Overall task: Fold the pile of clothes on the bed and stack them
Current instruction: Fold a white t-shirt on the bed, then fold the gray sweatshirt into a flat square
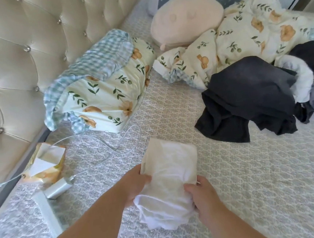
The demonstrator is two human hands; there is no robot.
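- While both hands grip it, the folded white garment (168,176) sits low in the centre of the view, above the bed sheet (243,177); whether its far end touches the sheet I cannot tell.
- Left hand (134,185): fingers curled around the garment's left edge, thumb on top of the cloth.
- Right hand (204,194): fingers curled into the right edge, pinching the bunched near end.
- Garment appearance: thin, soft, cream-white fabric folded to a rough rectangle; far end flat and squared, near end crumpled and hanging loose (layers visible at the near edge).
- Pile of unfolded clothes (249,99) lies well apart at the right: matte black cloth on top, rumpled, with white and grey pieces beside it.
- Sheet: pale grey with a repeating lattice print, quilted look.
- Floral pillow (108,89) with blue gingham frill leans near the tufted headboard (14,55) (glossy, padded, studded buttons).
- Floral quilt (240,37), puffy and crumpled, lies behind the clothes pile; a round, fuzzy peach cushion (185,19) rests beside it.
- White charger with cable (61,186) and an opened tissue pack (46,166) lie at the left on the sheet.
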